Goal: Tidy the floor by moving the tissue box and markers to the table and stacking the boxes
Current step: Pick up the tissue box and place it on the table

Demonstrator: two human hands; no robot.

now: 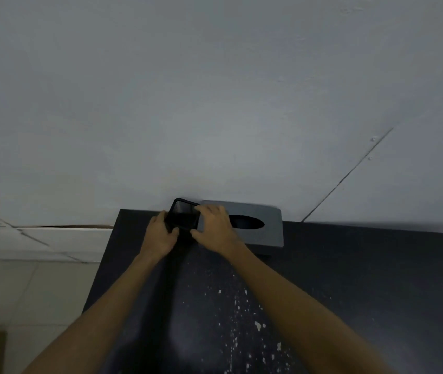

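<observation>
Tissue box (266,233) is on the table (350,265), far edge, against the wall (215,103). At its left end we hold a tilted black mesh holder (184,214), left hand (159,236) and right hand (215,225) both gripping it. Markers not visible. Box stacking looks still to do.

The left forearm (101,306) and the right forearm (296,300) are both bare, uncovered from the wrists down to the lower edge of the view. The left hand (161,234) and the right hand (215,228) are bare too. Dim light blurs any finer detail.
</observation>
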